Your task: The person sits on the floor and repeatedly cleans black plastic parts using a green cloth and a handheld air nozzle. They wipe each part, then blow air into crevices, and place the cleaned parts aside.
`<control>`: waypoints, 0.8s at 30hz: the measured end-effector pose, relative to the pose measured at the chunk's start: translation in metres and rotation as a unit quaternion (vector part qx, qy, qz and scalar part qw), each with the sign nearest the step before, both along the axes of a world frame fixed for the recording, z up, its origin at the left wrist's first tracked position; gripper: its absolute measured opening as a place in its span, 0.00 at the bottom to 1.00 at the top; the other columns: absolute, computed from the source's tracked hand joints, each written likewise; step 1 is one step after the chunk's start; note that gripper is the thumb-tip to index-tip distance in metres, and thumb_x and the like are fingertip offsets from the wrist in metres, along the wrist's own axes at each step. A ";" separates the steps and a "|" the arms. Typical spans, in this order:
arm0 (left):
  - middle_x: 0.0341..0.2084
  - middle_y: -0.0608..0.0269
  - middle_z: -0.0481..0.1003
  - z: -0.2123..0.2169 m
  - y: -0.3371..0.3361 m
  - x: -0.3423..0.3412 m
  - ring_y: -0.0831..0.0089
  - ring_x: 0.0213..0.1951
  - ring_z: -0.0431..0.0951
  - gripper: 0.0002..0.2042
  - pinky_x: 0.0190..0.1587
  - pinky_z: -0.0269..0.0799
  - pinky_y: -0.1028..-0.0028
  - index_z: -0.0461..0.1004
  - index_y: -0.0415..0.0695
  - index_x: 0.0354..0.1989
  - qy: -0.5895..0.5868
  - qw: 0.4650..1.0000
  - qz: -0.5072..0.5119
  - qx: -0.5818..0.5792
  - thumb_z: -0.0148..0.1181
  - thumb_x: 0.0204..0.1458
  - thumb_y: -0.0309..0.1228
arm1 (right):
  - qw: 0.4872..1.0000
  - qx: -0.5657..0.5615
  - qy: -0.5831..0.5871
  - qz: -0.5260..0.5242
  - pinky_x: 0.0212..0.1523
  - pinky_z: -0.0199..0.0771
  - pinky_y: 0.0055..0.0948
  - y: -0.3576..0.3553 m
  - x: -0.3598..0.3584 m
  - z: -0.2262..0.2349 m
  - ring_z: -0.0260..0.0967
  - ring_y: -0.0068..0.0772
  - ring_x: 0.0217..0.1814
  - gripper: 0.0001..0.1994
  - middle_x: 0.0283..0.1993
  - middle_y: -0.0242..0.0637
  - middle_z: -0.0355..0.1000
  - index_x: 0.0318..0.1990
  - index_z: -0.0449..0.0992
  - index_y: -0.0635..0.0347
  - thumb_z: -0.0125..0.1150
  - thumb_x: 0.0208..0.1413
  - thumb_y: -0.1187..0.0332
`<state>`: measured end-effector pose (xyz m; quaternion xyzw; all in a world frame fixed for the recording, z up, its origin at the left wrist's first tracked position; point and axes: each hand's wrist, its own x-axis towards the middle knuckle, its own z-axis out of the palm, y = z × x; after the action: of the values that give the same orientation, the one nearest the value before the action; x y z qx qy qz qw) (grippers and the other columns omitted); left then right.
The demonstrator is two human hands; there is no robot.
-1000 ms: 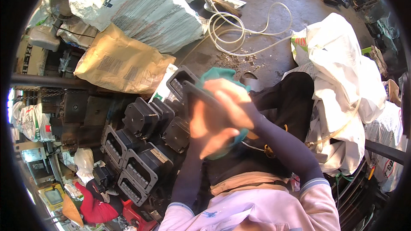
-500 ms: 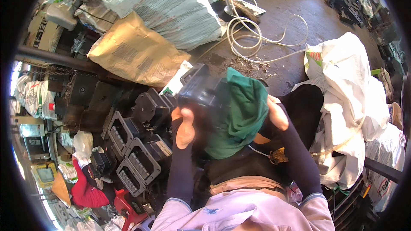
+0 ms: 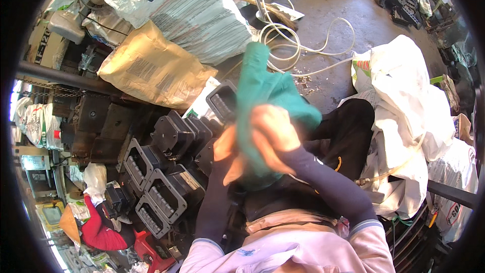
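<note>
A green cloth (image 3: 278, 93) is bunched in front of my lap, its upper end raised and blurred. My right hand (image 3: 275, 129) is closed on the cloth's middle, with the wrist turned inward. Close beside it, my left hand (image 3: 226, 151) is curled against the cloth's left edge. Cloth and blur cover what lies between my hands. The black housing seen earlier in my left hand does not show plainly now.
Several black frame-like housings (image 3: 169, 197) stand stacked to my left, with another (image 3: 222, 101) behind my left hand. A brown paper sack (image 3: 156, 71), white sacks (image 3: 399, 96) and a coiled hose (image 3: 283, 45) lie around. A person in red (image 3: 103, 227) is at lower left.
My right hand has moved left across the cloth, beside my left hand. The cloth has swung up and left, and the black housing is no longer plainly in sight.
</note>
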<state>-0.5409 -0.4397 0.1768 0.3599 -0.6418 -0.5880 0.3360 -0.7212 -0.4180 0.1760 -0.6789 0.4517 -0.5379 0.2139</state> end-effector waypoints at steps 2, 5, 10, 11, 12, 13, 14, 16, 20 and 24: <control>0.46 0.56 0.77 -0.005 0.008 -0.004 0.68 0.48 0.77 0.44 0.51 0.71 0.71 0.66 0.33 0.64 -0.066 0.992 0.000 -0.104 0.62 0.51 0.62 | 0.998 0.043 -0.052 -0.003 0.55 0.64 0.47 -0.008 -0.005 -0.021 0.63 0.54 0.52 0.09 0.48 0.48 0.66 0.41 0.71 0.62 0.59 0.54 0.73; 0.46 0.54 0.77 -0.013 0.014 -0.012 0.67 0.48 0.77 0.43 0.51 0.71 0.70 0.66 0.34 0.64 -0.056 0.988 0.027 -0.138 0.64 0.50 0.60 | 0.985 0.103 -0.123 0.059 0.57 0.64 0.44 -0.009 -0.016 -0.044 0.63 0.53 0.55 0.13 0.51 0.51 0.65 0.49 0.69 0.63 0.54 0.57 0.72; 0.44 0.53 0.78 -0.019 0.015 -0.019 0.66 0.45 0.79 0.39 0.49 0.74 0.68 0.68 0.35 0.63 -0.168 0.926 -0.092 -0.324 0.72 0.48 0.49 | 0.917 0.308 -0.232 0.099 0.50 0.70 0.27 -0.033 -0.052 -0.071 0.67 0.22 0.49 0.12 0.45 0.33 0.72 0.51 0.71 0.61 0.56 0.64 0.65; 0.42 0.55 0.78 -0.019 0.014 -0.018 0.68 0.42 0.78 0.38 0.46 0.73 0.69 0.69 0.35 0.61 -0.141 0.946 -0.072 -0.282 0.69 0.49 0.51 | 0.894 0.357 -0.260 0.077 0.47 0.71 0.26 -0.038 -0.059 -0.077 0.68 0.21 0.46 0.10 0.43 0.32 0.73 0.49 0.72 0.59 0.57 0.64 0.67; 0.40 0.56 0.77 -0.019 0.013 -0.015 0.69 0.39 0.77 0.36 0.43 0.72 0.70 0.70 0.35 0.59 -0.114 0.964 -0.049 -0.236 0.67 0.50 0.53 | 0.895 0.351 -0.269 0.051 0.44 0.72 0.24 -0.040 -0.069 -0.081 0.68 0.19 0.43 0.08 0.42 0.31 0.73 0.48 0.72 0.58 0.58 0.63 0.69; 0.38 0.58 0.77 -0.020 0.012 -0.012 0.71 0.36 0.76 0.35 0.40 0.71 0.71 0.71 0.35 0.56 -0.086 0.978 -0.022 -0.190 0.64 0.51 0.56 | 0.872 0.377 -0.311 -0.020 0.42 0.73 0.25 -0.041 -0.075 -0.084 0.70 0.19 0.41 0.08 0.41 0.32 0.74 0.49 0.73 0.58 0.57 0.65 0.70; 0.36 0.59 0.77 -0.020 0.010 -0.006 0.72 0.33 0.75 0.35 0.38 0.70 0.72 0.72 0.36 0.54 -0.058 0.988 0.008 -0.143 0.61 0.53 0.58 | 0.864 0.325 -0.384 -0.022 0.43 0.74 0.25 -0.037 -0.081 -0.084 0.71 0.20 0.41 0.09 0.41 0.32 0.74 0.50 0.73 0.58 0.57 0.65 0.69; 0.33 0.62 0.76 -0.017 0.003 0.010 0.75 0.28 0.73 0.35 0.32 0.69 0.75 0.74 0.36 0.49 -0.002 0.996 0.070 -0.052 0.56 0.55 0.62 | 0.842 0.259 -0.472 -0.031 0.47 0.76 0.26 -0.025 -0.091 -0.071 0.74 0.22 0.42 0.10 0.43 0.33 0.76 0.52 0.72 0.60 0.56 0.66 0.69; 0.29 0.66 0.77 -0.008 -0.019 0.038 0.78 0.30 0.74 0.36 0.33 0.68 0.76 0.76 0.37 0.42 0.044 0.994 0.062 0.078 0.54 0.54 0.66 | 0.900 0.205 -0.384 0.004 0.47 0.76 0.27 -0.001 -0.091 -0.009 0.76 0.28 0.45 0.12 0.43 0.38 0.78 0.52 0.74 0.64 0.53 0.64 0.71; 0.37 0.64 0.79 -0.004 -0.025 0.029 0.79 0.38 0.74 0.35 0.38 0.70 0.76 0.76 0.36 0.48 -0.051 0.997 -0.003 0.052 0.55 0.56 0.63 | 0.997 0.011 -0.015 0.081 0.41 0.72 0.39 -0.006 -0.043 0.030 0.72 0.46 0.40 0.11 0.37 0.43 0.73 0.44 0.77 0.62 0.61 0.55 0.71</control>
<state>-0.5115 -0.4648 0.1726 0.4043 -0.6276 -0.6026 0.2819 -0.7641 -0.4244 0.2058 -0.7027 0.3977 -0.5242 0.2707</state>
